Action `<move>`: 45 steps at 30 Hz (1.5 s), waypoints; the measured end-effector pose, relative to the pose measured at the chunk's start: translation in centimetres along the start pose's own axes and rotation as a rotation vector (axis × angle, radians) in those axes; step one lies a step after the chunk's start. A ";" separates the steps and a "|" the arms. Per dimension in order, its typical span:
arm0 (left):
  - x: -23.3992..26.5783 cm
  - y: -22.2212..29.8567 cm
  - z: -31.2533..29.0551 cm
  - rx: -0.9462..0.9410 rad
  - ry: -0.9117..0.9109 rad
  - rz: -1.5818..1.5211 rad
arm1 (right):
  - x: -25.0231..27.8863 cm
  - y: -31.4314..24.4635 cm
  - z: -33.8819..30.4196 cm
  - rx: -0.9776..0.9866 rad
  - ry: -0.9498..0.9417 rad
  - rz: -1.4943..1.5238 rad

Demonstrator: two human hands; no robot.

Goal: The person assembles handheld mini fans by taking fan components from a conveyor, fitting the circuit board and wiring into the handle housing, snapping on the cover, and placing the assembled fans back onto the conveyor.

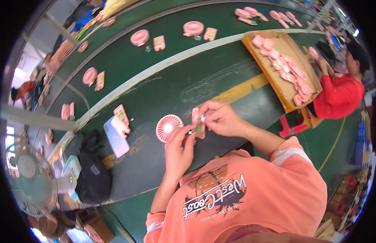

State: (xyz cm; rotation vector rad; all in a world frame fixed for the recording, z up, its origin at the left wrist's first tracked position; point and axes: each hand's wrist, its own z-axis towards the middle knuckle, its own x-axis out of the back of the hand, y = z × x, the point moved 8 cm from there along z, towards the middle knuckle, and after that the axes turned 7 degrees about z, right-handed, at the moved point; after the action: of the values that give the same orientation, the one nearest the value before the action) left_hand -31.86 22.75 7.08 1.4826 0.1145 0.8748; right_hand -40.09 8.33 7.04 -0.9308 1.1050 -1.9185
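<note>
In front of me a pink handle part with a green circuit board (pixel 199 128) lies on the dark green workbench (pixel 155 162), between my two hands. My left hand (pixel 179 150) comes in from below, thumb and forefinger pinched on a tiny dark and silvery piece at the board's left edge. From the right, my right hand (pixel 225 120) pinches a small whitish piece over the board; its exact kind is too small to tell. Just left of the handle part, touching or nearly touching my left fingers, lies a round pink fan head with a slotted grille (pixel 169 128).
A phone (pixel 116 139) with pink handle parts (pixel 121 121) lies left, near a black bag (pixel 93 174) and a standing fan (pixel 30 178). A cardboard tray (pixel 291 103) of pink parts stands right, beside a person in red (pixel 339 95). Beyond the pale rail, fan sets (pixel 140 38) line a green belt.
</note>
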 end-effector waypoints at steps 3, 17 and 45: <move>-0.4 -0.3 0.1 0.016 0.052 -0.036 | -0.7 -0.4 -0.5 -0.227 -0.083 0.198; -1.5 0.3 0.2 -0.067 -0.008 0.086 | -2.0 -2.3 -1.2 0.025 -0.268 -0.050; -1.9 -1.1 -0.1 0.233 -0.077 -0.467 | 0.0 -1.4 -1.0 -0.219 0.005 0.285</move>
State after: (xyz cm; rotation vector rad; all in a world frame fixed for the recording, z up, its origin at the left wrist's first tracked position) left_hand -32.76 21.90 5.28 1.6125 0.4992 0.4350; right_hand -41.28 9.21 7.90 -0.8325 1.3912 -1.5922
